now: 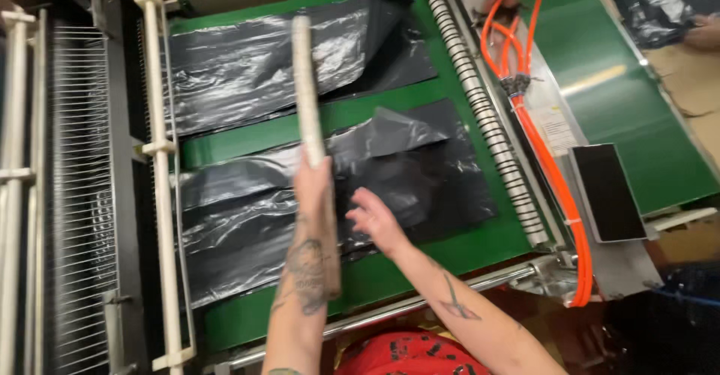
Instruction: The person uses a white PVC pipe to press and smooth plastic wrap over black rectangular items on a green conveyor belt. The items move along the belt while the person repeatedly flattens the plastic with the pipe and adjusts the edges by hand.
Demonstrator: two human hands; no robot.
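The left hand (313, 187) is closed around the lower part of a pale stick (306, 90), fingers wrapped fully about it. The stick runs toward 12 o'clock, over the near stack of black plastic bags (420, 187) and across the far stack of black plastic bags (247, 67). The right hand (377, 221) lies at 3 o'clock of the left hand, fingers spread open and flat, the fingertips (362, 196) resting on the near stack. Both stacks lie on the green conveyor belt (480, 251). A coiled spring roller (480, 105) borders the belt at 3 o'clock, with orange hoses (551, 172) beyond it.
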